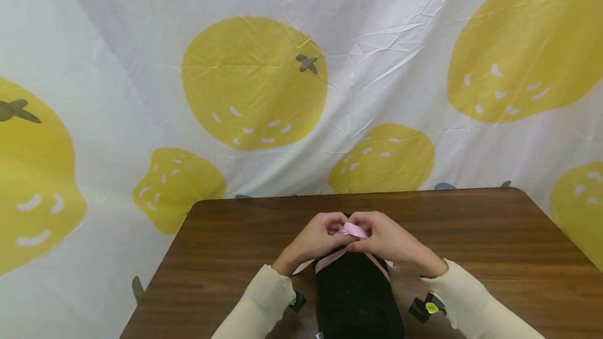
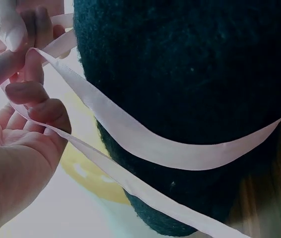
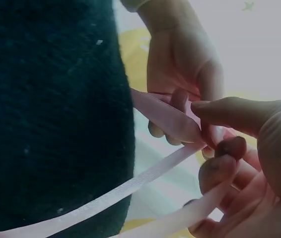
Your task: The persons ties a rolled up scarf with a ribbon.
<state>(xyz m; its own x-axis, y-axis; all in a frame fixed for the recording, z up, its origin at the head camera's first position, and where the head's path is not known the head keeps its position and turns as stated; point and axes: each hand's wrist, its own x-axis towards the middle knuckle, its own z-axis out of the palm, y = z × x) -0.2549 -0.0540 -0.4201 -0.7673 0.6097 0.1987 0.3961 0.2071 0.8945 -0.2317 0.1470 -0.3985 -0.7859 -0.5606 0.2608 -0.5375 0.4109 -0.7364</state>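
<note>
A dark, fuzzy, rounded cloth-covered object (image 1: 355, 297) lies on the table below both hands, with a pink satin ribbon (image 1: 355, 230) passing around it. At its far end my left hand (image 1: 313, 237) and right hand (image 1: 388, 237) meet, fingertips close together. Between them stands a loop of the ribbon. In the left wrist view, the left hand (image 2: 21, 163) grips the ribbon (image 2: 180, 153) with curled fingers, and one strand trails down past the dark object. The right wrist view has the right hand (image 3: 279, 153) pinching the ribbon, a strand running across its fingers.
The brown wooden table (image 1: 494, 255) extends to both sides and behind the hands. A white curtain (image 1: 377, 14) with yellow fruit prints hangs along its far edge. Small black devices (image 1: 426, 307) are at the wrists, by the cream sleeves (image 1: 264, 297).
</note>
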